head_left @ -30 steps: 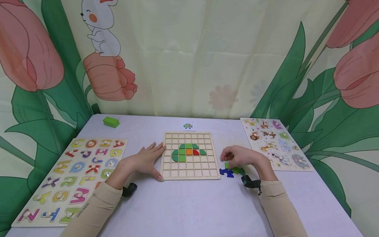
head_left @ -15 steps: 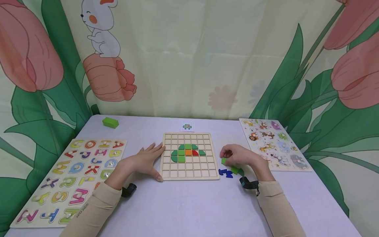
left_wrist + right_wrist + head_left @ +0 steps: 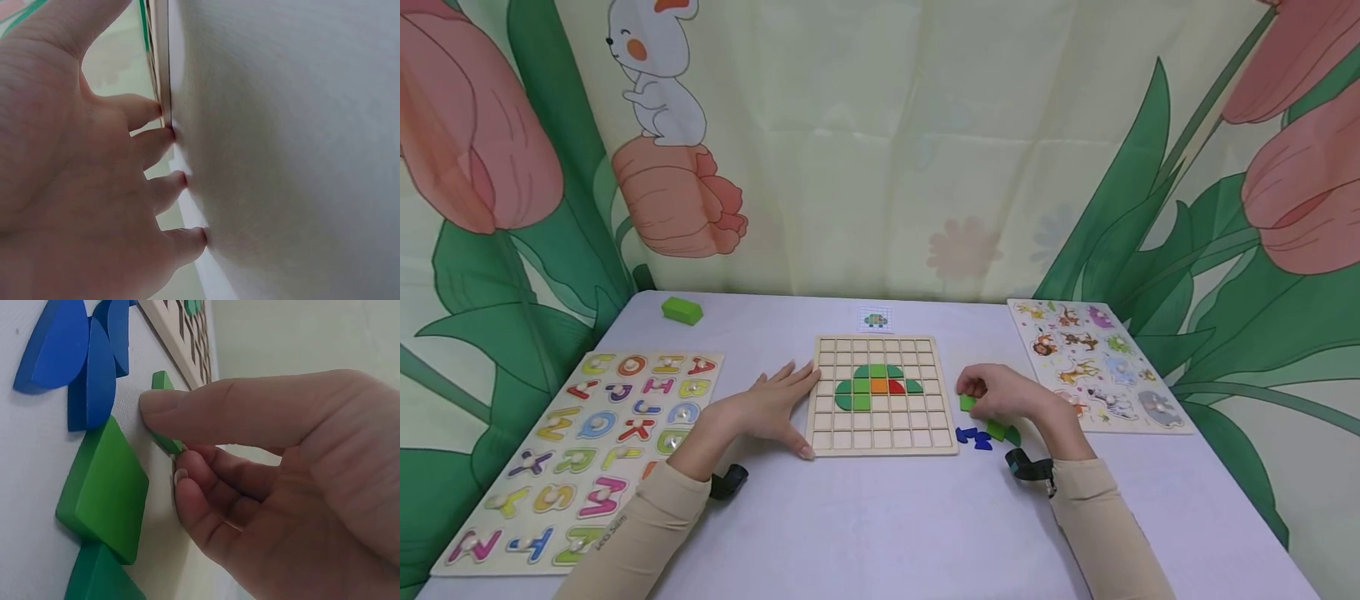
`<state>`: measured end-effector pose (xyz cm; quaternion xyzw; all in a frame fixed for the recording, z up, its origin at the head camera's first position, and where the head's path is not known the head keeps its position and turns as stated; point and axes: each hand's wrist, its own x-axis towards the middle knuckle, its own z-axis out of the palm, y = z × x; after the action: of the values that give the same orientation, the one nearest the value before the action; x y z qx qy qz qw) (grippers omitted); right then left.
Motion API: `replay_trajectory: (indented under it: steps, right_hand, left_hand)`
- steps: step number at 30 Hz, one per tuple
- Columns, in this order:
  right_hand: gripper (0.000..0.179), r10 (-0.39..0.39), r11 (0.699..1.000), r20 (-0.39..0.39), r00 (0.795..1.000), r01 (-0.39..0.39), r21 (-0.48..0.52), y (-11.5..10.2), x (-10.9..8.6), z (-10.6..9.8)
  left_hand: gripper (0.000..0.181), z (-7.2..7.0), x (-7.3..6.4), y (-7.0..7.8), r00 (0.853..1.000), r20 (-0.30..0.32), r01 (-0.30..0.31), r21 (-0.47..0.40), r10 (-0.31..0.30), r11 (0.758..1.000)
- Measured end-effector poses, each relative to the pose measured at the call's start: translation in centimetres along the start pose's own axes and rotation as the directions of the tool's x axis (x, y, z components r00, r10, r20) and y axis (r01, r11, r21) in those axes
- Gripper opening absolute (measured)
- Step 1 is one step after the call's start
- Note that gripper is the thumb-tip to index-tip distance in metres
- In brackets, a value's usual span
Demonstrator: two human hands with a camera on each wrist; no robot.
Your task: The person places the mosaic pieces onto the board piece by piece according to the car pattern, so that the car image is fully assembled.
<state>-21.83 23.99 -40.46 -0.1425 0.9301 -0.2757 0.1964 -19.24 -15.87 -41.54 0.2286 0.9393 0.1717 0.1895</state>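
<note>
A wooden grid board (image 3: 917,425) lies mid-table, with green, orange and red tiles (image 3: 878,385) set in some of its cells. At its left edge my left hand (image 3: 767,410) rests with fingers spread; in the left wrist view the fingertips (image 3: 181,179) touch the tabletop and the board's side. Right of the board, my right hand (image 3: 1011,392) pinches a light green square tile (image 3: 161,381) between thumb and fingers, partly hidden by the thumb. Close by lie several blue petal-shaped pieces (image 3: 56,347), another green square tile (image 3: 109,487) and a dark green piece (image 3: 100,578).
A small pattern card (image 3: 876,319) lies behind the board. An alphabet puzzle (image 3: 576,458) is at the left, partly under the left forearm. An animal puzzle (image 3: 1093,367) lies at the right. A green block (image 3: 682,310) sits at the back left.
My right hand has shifted slightly away from me, drawing the light green tile back from the other loose pieces. The left hand stays on the board's edge.
</note>
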Motion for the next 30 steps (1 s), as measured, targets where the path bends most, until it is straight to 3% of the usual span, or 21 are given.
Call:
replay_trajectory:
  steps: [16,30]
  right_hand:
    - [0.024,-0.038,0.999,-0.034,0.999,0.039,0.033,-0.5,0.4,0.5]
    - [0.022,-0.151,0.988,-0.046,0.987,0.153,0.033,-2.9,0.7,1.4]
  left_hand:
    - [0.127,0.0,0.0,0.0,1.000,-0.002,0.003,-0.008,-0.003,1.000]
    - [0.128,0.1,0.3,-0.2,1.000,0.004,0.001,0.016,-0.001,1.000]
